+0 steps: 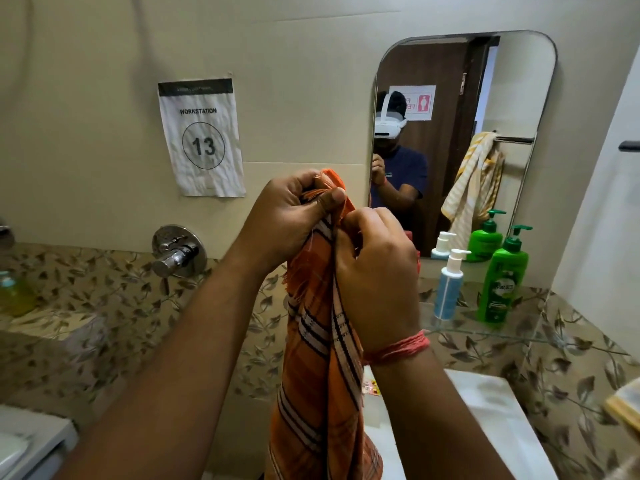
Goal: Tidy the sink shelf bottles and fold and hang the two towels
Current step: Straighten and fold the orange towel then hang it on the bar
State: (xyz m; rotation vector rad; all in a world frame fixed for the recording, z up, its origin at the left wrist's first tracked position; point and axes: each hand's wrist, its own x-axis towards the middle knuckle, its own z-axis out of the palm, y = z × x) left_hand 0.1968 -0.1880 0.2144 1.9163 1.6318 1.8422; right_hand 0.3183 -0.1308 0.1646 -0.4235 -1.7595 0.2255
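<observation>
An orange checked towel point(322, 393) hangs down in front of me, bunched at its top edge. My left hand point(287, 216) pinches the upper corner, and my right hand point(377, 271) grips the cloth just below and to the right. On the glass shelf point(485, 329) under the mirror stand a blue-and-white pump bottle point(448, 292) and a green pump bottle point(502, 282), both upright. A yellow striped towel point(623, 407) shows at the right edge; the mirror reflects one on a rail.
A mirror point(519, 98) hangs on the wall above the shelf. A chrome tap valve point(178, 251) juts from the wall at left. A yellowish bottle point(14, 292) sits on the far left ledge. A white basin point(485, 410) lies below the shelf.
</observation>
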